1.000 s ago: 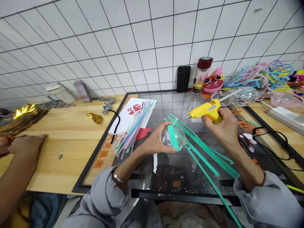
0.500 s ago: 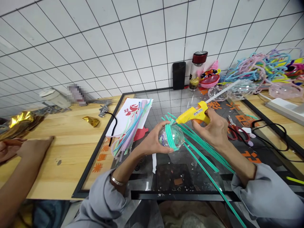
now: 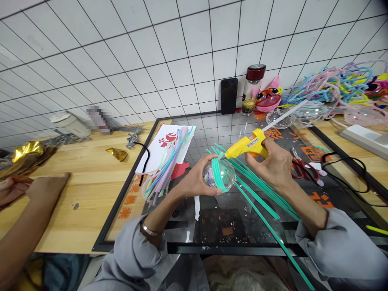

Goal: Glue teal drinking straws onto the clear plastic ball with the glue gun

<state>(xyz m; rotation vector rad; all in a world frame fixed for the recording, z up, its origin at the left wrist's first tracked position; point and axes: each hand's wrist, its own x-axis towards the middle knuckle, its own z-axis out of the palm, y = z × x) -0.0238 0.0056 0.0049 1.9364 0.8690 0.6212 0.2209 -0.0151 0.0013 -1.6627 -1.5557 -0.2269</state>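
Note:
My left hand (image 3: 198,178) is closed around a clear plastic ball (image 3: 228,174), thumb below and fingers on its far side. Bands of green pipe cleaner (image 3: 218,173) run over the ball from top to bottom. In my right hand (image 3: 273,163) is a yellow hot glue gun (image 3: 247,145), with a white glue stick (image 3: 285,115) jutting from its back. The gun's nozzle meets the upper end of the green bands, or hovers just by it. Loose green pipe cleaners (image 3: 257,200) lie on the glass under my right hand.
Pastel pipe cleaners (image 3: 169,165) rest on white paper (image 3: 151,155) to the left. Red-handled scissors (image 3: 303,169) and a black cable (image 3: 360,178) lie right. A phone (image 3: 228,96) and glass bottle (image 3: 252,91) stand by the wall. Another person's hands (image 3: 45,188) are at far left.
Almost nothing differs. My hands, the ball and the glue gun keep the same places, with the nozzle still at the top of the green bands.

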